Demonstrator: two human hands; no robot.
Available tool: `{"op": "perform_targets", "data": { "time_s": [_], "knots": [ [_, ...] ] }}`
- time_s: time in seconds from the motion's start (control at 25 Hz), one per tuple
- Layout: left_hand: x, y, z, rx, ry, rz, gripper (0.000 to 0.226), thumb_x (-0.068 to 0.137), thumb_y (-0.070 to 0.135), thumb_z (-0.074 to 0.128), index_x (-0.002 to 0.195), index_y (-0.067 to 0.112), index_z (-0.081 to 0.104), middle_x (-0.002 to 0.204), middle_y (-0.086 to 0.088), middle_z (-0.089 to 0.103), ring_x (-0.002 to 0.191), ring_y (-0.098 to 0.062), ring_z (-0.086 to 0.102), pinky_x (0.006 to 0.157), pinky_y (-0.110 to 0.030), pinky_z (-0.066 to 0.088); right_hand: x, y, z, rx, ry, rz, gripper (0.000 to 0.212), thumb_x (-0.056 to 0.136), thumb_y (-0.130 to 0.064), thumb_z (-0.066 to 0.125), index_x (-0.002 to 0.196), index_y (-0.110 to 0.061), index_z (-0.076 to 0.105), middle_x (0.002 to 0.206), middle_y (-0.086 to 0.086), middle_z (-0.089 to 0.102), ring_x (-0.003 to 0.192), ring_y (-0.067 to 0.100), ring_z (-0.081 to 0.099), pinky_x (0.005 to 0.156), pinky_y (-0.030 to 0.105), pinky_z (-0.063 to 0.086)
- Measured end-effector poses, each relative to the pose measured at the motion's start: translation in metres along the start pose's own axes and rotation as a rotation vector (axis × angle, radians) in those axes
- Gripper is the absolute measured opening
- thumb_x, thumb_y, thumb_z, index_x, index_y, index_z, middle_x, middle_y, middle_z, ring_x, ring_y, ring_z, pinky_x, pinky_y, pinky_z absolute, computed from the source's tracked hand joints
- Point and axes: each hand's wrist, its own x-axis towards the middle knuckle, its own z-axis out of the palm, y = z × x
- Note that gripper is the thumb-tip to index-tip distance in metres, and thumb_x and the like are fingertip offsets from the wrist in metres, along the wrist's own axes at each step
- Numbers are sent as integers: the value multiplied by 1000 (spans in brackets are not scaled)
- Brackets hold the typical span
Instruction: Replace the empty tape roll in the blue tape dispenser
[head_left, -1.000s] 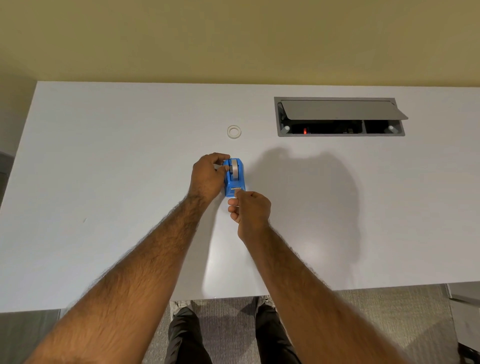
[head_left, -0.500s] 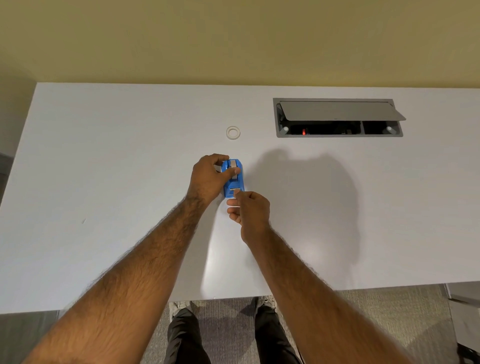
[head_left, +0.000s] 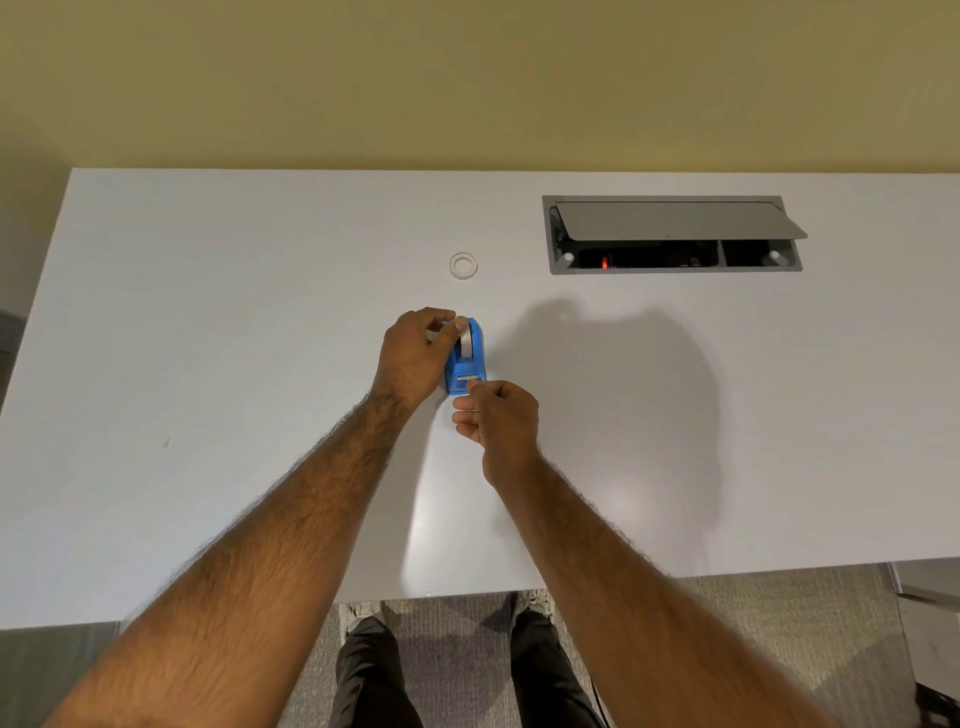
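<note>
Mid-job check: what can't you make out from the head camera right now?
- Tape end at the cutter: hidden by the right hand, too small.
- Left side of the blue dispenser: covered by the left hand.
- Ring on the table: too small to identify.

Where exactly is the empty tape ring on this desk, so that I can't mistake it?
Start from the open cable hatch sunk into the white desk at the far right. Go left along the desk to a small white ring, lying flat and alone, beyond the blue tape dispenser that the left hand holds. It is bare, pale and untouched.
</note>
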Motion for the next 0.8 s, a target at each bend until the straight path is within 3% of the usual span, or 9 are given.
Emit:
{"op": "perform_targets", "data": {
  "time_s": [0.08, 0.2, 0.4, 0.48, 0.6, 0.8],
  "knots": [
    [0, -2, -2, -9, -13, -7, 43, 95, 48, 61, 123, 17, 68, 123, -6, 68, 102, -25, 67, 92, -43, 59, 0, 1, -1, -3, -5, -7, 14, 93, -22, 67, 94, -8, 68, 85, 9, 75, 67, 19, 71, 58, 22, 59],
    [-1, -5, -2, 26, -58, -8, 55, 86, 49, 72, 131, 20, 63, 127, -2, 64, 96, -19, 65, 82, -24, 52, 0, 3, -3, -10, -8, -18, 17, 93, -23, 67, 100, -7, 68, 88, 10, 75, 69, 19, 71, 61, 23, 60],
    [-2, -6, -2, 53, -48, 14, 49, 90, 47, 68, 131, 20, 63, 127, -3, 64, 96, -17, 64, 81, -22, 48, 1, 3, -4, -8, 2, -24, 17, 93, -22, 67, 99, -6, 68, 89, 13, 75, 67, 18, 70, 65, 26, 62],
    [-3, -5, -3, 56, -36, 31, 42, 97, 46, 57, 129, 20, 65, 125, -3, 65, 103, -20, 64, 89, -26, 51, 1, 4, -6, -12, -2, -27, 12, 93, -21, 67, 96, -9, 68, 88, 12, 75, 66, 18, 70, 61, 24, 61],
    [-3, -7, -3, -29, -47, 3, 41, 106, 39, 41, 131, 15, 63, 125, -7, 66, 113, -29, 64, 103, -47, 52, 0, 4, -9, -9, 0, -19, 6, 93, -17, 64, 89, -13, 66, 84, 10, 74, 63, 17, 70, 58, 23, 60],
    [-12, -10, -7, -39, -28, -22, 41, 108, 33, 35, 128, 14, 65, 116, -4, 67, 106, -31, 66, 98, -52, 54, 3, 5, -13, -57, 8, -27, 9, 94, -18, 63, 86, -15, 65, 77, 6, 73, 60, 16, 70, 55, 24, 59]
  ]
}}
